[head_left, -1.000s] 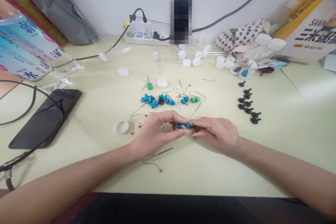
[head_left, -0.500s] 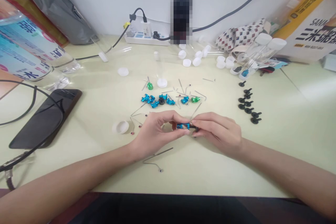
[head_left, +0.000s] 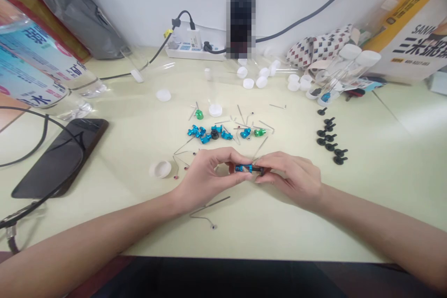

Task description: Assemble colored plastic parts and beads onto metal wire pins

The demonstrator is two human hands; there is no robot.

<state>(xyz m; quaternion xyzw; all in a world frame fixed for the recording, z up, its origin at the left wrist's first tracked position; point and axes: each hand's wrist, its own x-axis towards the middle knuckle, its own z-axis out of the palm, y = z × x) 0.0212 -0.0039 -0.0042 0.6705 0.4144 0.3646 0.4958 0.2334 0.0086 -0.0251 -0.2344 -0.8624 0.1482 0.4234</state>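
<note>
Between the thumb and fingers of my left hand (head_left: 206,179) is a small blue metal fitting (head_left: 244,168), lying sideways. My right hand (head_left: 296,172) pinches a black thumb screw (head_left: 259,171) by its wide head. The screw's shaft meets the right end of the blue fitting; how deep it sits inside is hidden. Beyond my hands lie several blue fittings (head_left: 226,135), a green fitting (head_left: 260,132) and a black round piece (head_left: 214,134). Thin bent metal rods (head_left: 209,205) are scattered around them, some with small coloured tips.
Several black thumb screws (head_left: 330,147) lie at the right. A white cap (head_left: 161,169) sits left of my hands. Clear tubes with white caps (head_left: 215,110) lie farther back. A phone (head_left: 63,158), cables and water bottles (head_left: 38,65) occupy the left; a power strip (head_left: 195,51) stands by the wall.
The fingers of my right hand have shifted slightly on the screw's head, so more of the black screw shows. My left hand and the blue fitting stay in place.
</note>
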